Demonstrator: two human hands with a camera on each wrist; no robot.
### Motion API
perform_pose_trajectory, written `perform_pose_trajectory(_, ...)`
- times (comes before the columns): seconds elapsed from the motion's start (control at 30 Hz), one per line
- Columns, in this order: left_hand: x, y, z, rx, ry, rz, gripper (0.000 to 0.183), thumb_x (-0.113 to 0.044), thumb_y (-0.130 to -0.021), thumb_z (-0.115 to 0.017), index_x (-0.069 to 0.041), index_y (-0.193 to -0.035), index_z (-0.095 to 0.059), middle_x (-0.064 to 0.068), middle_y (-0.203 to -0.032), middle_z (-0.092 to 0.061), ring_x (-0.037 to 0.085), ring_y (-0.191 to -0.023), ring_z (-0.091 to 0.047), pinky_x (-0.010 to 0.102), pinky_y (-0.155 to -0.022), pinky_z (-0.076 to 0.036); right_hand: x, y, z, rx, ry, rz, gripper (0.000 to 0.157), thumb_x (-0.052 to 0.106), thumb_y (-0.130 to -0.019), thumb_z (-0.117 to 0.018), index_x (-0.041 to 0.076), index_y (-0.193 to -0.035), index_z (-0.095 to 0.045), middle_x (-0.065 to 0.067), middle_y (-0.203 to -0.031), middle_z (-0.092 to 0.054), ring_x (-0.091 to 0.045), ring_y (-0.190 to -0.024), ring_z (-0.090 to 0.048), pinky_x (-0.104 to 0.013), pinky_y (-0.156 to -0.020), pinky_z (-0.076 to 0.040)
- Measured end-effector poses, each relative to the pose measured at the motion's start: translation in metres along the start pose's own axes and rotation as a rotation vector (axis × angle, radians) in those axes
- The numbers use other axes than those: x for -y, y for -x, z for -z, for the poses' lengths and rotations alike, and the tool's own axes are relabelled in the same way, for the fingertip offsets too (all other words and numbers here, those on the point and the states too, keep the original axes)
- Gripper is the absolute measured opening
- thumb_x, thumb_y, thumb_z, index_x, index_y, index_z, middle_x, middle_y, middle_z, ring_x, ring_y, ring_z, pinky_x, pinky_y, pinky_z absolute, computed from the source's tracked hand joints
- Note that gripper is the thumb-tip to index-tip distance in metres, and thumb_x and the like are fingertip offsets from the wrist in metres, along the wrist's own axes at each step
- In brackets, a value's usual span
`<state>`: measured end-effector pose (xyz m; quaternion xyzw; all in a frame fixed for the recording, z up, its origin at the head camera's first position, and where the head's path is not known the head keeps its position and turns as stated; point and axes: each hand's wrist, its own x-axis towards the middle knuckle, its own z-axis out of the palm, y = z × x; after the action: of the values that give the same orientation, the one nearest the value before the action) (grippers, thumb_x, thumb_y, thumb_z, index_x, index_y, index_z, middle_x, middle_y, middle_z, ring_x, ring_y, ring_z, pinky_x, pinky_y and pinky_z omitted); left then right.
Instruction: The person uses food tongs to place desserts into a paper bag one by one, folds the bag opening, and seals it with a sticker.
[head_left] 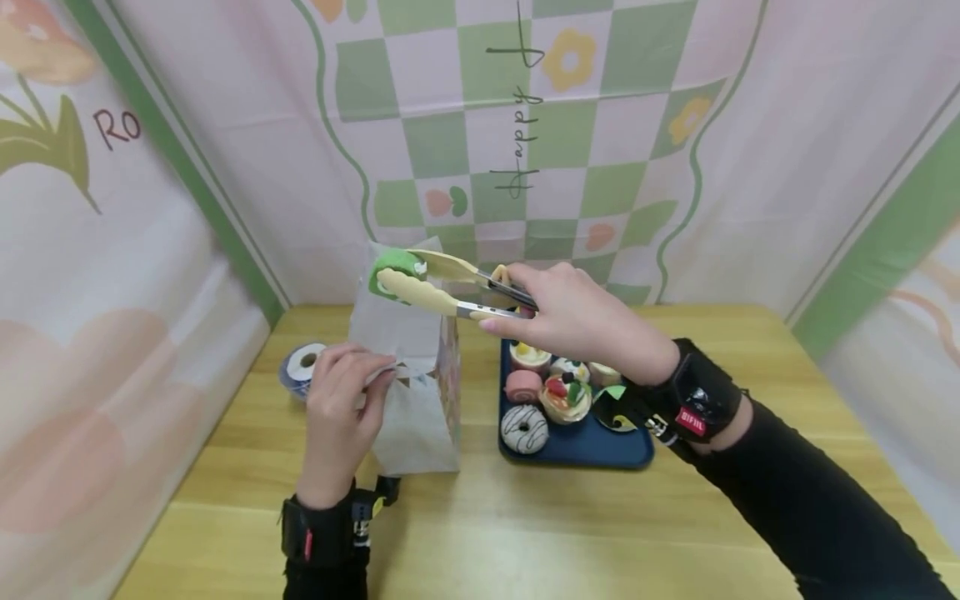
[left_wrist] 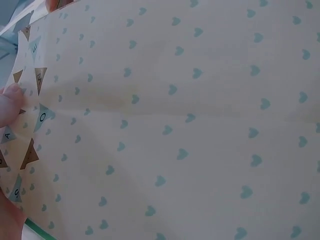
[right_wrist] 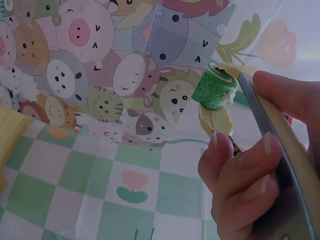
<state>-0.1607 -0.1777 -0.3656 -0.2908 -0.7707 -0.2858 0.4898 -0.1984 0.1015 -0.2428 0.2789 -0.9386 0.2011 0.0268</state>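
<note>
In the head view my right hand (head_left: 577,317) grips a pair of tongs (head_left: 480,310) with cream tips and metal arms. Between the tips sits a green cake roll (head_left: 397,265), raised over the mouth of a paper bag (head_left: 416,425). My left hand (head_left: 345,400) pinches the bag's near top edge. The left wrist view is filled by the bag's white side (left_wrist: 165,100) with small blue hearts and a bunting print. From the right wrist, the green roll (right_wrist: 216,89) shows a spiral end, with the bag's animal-print side (right_wrist: 110,75) behind it.
A dark blue tray (head_left: 585,450) right of the bag bears a striped donut (head_left: 524,429), a pink roll (head_left: 523,386), a fruit-topped cupcake (head_left: 566,398) and other sweets. A ribbon spool (head_left: 303,364) stands left of the bag. Printed cloth (head_left: 517,108) hangs behind the wooden table (head_left: 540,525).
</note>
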Motion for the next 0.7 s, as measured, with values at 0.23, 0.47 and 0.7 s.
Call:
perform_pose_trajectory(0.23, 0.0041, -0.0061, 0.002, -0.017, 0.026, -0.026, 0.017, -0.015, -0.095, -0.063, 0.0, -0.094, -0.07, 0.01, -0.083, -0.07, 0.029, -0.086, -0.062, 0.037, -0.088, -0.046, 0.0038, -0.0049, 0.004, 0.023, 0.033, -0.02, 0.053, 0.058, -0.088, -0.062, 0.016, -0.119, -0.057, -0.001, -0.073, -0.059, -0.014, -0.061, -0.056, -0.028, -0.056, -0.045)
perform_pose_trajectory(0.47, 0.0037, -0.0048, 0.0026, -0.002, 0.021, -0.009, 0.01, -0.009, -0.09, -0.067, -0.001, -0.095, -0.069, 0.01, -0.084, -0.07, 0.03, -0.089, -0.061, 0.036, -0.089, -0.045, 0.0044, -0.0066, 0.0015, 0.068, 0.066, -0.022, 0.062, 0.06, -0.087, -0.062, 0.016, -0.13, -0.052, 0.001, -0.073, -0.06, -0.012, -0.059, -0.055, -0.027, -0.056, -0.043)
perform_pose_trajectory(0.7, 0.0043, -0.004, 0.0024, -0.009, 0.019, -0.007, 0.011, -0.01, -0.09, -0.067, -0.001, -0.095, -0.07, 0.01, -0.084, -0.069, 0.03, -0.09, -0.061, 0.035, -0.089, -0.046, 0.0009, 0.002, 0.0009, 0.059, -0.006, -0.042, 0.054, 0.061, -0.086, -0.064, 0.021, -0.12, -0.049, 0.003, -0.061, -0.051, -0.012, -0.048, -0.048, -0.027, -0.05, -0.04)
